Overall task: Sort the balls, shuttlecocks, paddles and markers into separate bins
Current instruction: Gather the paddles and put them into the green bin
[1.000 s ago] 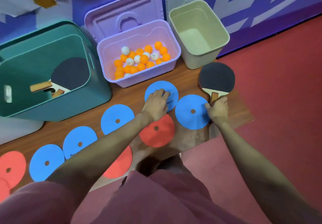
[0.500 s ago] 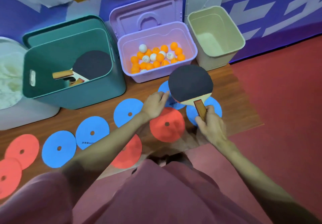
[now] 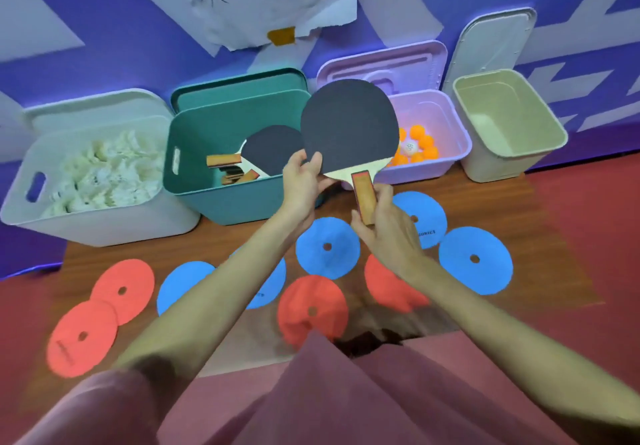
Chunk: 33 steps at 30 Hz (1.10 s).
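A paddle (image 3: 348,126) with a round matte black face and a flat wooden handle is held upright above the board's (image 3: 540,209) far edge, in front of the green bin (image 3: 242,202) and purple bin (image 3: 446,164). The right hand (image 3: 384,226) curls round the handle; the left hand (image 3: 304,181) pinches the blade's lower left rim. Half a second ago the left hand rested on the flat foam discs (image 3: 327,247) and only the right held the paddle, lower. Feathery white shuttlecocks (image 3: 104,174) fill the white bin (image 3: 104,226); glossy orange balls (image 3: 420,147) sit in the purple one.
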Each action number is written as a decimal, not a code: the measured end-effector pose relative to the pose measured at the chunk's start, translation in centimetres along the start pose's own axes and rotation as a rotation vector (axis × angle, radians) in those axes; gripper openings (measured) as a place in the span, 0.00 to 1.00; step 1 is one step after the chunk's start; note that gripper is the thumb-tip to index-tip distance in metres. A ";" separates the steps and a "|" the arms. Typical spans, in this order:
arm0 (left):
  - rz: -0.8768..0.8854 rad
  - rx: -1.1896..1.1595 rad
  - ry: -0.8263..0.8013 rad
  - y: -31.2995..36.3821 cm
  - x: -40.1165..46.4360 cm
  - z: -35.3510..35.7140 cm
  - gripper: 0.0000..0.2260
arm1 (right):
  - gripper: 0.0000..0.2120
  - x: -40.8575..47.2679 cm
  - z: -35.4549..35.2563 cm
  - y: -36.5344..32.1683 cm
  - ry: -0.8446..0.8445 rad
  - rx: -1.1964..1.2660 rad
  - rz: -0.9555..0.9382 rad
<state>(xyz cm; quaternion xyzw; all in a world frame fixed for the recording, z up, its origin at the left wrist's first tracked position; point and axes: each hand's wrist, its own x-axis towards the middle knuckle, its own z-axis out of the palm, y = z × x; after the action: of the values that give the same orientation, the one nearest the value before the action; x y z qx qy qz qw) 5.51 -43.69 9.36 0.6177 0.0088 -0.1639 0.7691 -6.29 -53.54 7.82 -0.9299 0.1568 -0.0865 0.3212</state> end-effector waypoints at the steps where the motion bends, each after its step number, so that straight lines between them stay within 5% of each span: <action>1: 0.023 0.034 0.035 0.8 1.0 -1.0 0.06 | 0.23 0.6 0.6 -0.8 -0.028 -0.001 -0.051; 7: 0.168 0.407 0.164 6.7 10.0 -9.2 0.11 | 0.28 3.7 3.1 -5.1 -0.085 -0.071 -0.285; 14: 0.190 0.932 -0.109 9.0 17.4 -14.9 0.15 | 0.31 6.5 6.6 -6.7 -0.074 -0.168 -0.250; 24: 0.072 1.158 -0.391 5.7 21.7 -13.4 0.15 | 0.27 7.3 9.1 -7.4 -0.049 -0.249 -0.218; 29: 0.132 1.323 -0.279 3.4 22.9 -13.9 0.15 | 0.24 5.6 9.3 -5.9 0.011 -0.153 -0.224; 33: 0.258 1.378 -0.122 3.1 19.6 -13.7 0.17 | 0.20 2.5 11.0 -2.2 -0.098 -0.203 -0.126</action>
<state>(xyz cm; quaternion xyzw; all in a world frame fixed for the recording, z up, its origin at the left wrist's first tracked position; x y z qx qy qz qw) 27.41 -34.78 4.80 0.9502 -0.2133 -0.0740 0.2150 -0.54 -46.51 0.72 -0.9687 0.0902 -0.0446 0.2268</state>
